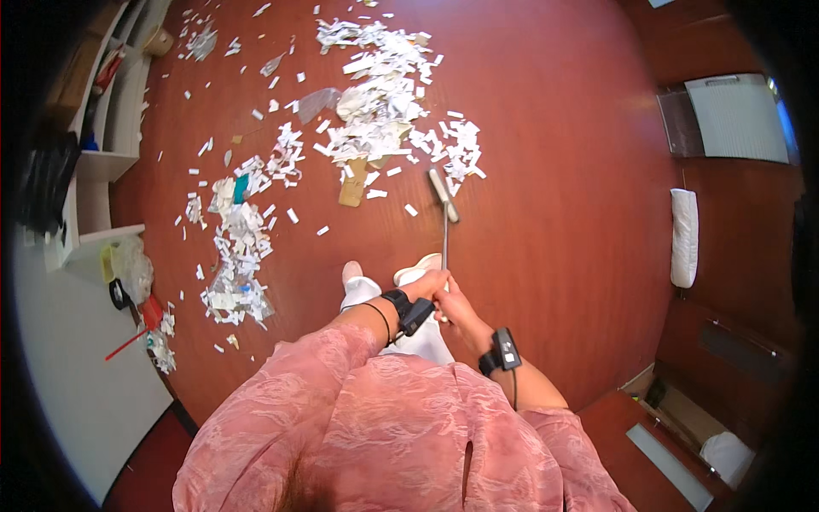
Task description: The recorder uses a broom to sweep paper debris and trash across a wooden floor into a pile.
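Both my hands grip the thin metal handle of a broom, close together in front of my legs. My left hand is around the upper part of it, and my right hand is right beside it; the grip is partly hidden by the fingers. The broom's narrow head rests on the reddish-brown floor beyond my shoes. Just past the head lies a small heap of white paper scraps. A larger heap of paper scraps spreads farther off, with a flat brown cardboard piece at its near edge.
Another scrap pile with plastic film lies left. A white shelf unit stands at the left, near a clear plastic bag, a tape roll and a red dustpan. A white cushion is at the right.
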The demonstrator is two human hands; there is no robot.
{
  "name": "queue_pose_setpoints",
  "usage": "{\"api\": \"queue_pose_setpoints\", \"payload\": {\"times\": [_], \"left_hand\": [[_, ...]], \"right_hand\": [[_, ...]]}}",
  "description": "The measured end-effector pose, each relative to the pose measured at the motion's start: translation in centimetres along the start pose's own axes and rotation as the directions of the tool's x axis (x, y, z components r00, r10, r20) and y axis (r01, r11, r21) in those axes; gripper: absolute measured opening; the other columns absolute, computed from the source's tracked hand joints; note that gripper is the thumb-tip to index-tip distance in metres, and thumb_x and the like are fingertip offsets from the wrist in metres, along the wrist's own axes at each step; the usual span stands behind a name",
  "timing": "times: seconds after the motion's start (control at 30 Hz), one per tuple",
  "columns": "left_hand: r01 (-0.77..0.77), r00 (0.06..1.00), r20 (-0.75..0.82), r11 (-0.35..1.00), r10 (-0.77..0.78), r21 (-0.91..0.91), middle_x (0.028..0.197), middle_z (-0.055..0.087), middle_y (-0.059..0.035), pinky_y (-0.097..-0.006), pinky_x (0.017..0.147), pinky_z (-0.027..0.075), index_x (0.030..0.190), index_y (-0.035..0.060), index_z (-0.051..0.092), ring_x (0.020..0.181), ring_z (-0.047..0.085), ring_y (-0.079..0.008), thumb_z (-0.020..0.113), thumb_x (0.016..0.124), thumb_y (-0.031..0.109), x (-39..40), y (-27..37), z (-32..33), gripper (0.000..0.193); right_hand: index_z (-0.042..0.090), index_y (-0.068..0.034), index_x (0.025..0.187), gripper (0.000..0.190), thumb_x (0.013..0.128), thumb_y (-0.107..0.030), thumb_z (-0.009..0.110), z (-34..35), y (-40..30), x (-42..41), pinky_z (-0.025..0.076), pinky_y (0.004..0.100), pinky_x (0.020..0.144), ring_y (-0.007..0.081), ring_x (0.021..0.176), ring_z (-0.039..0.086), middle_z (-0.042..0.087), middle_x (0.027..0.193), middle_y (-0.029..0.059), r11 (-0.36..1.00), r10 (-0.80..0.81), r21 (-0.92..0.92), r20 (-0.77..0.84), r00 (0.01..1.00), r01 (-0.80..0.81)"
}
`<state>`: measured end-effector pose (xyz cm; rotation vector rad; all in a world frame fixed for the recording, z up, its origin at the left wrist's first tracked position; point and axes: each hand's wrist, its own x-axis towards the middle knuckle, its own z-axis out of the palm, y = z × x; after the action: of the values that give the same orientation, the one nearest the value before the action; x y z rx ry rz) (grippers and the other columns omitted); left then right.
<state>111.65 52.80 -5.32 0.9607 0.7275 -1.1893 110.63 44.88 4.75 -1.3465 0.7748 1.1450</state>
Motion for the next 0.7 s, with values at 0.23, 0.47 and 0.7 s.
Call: {"api": "queue_pose_setpoints", "payload": {"times": [0.23,0.47,0.7], "left_hand": [[-0.063,0.970,-0.244,0.970,0.004,-0.235,0.075,0.052,-0.0196,-0.0412,0.034,0.038,0.098,0.0005,0.046,0.048,0.051,-0.0327,0.030,0.086,0.023,-4.2,-3.8,-12.7,0.030],[-0.174,0.964,-0.246,0.940,0.102,-0.292,0.095,0.054,-0.0091,-0.0331,0.069,0.046,0.103,0.0052,0.047,0.081,0.055,-0.0223,0.038,0.088,0.036,-13.6,-7.8,-21.9,0.036],[-0.616,0.766,-0.008,0.738,0.642,0.275,0.090,0.057,-0.0043,-0.0270,0.073,0.044,0.094,0.0050,0.056,0.080,0.053,-0.0136,0.045,0.088,0.020,-31.7,0.0,-16.2,0.019]], "right_hand": [[0.007,-0.022,0.136,0.067,0.080,-0.016,0.042,10.5,-0.2,4.9,0.027,0.0227,0.032,0.0100,0.040,0.045,0.048,0.060,0.0016,0.870,0.159,-0.493,0.254,0.954,-0.014],[0.028,-0.017,0.132,0.054,0.082,-0.013,0.048,18.4,1.7,4.9,0.022,0.0186,0.032,0.0046,0.039,0.033,0.044,0.060,-0.0021,0.946,0.114,-0.324,0.411,0.904,0.029],[0.031,-0.016,0.130,0.052,0.082,-0.015,0.050,14.1,4.0,-1.8,0.027,0.0181,0.038,0.0051,0.048,0.040,0.046,0.069,-0.0011,0.998,0.047,-0.057,0.316,0.947,-0.031]]}}
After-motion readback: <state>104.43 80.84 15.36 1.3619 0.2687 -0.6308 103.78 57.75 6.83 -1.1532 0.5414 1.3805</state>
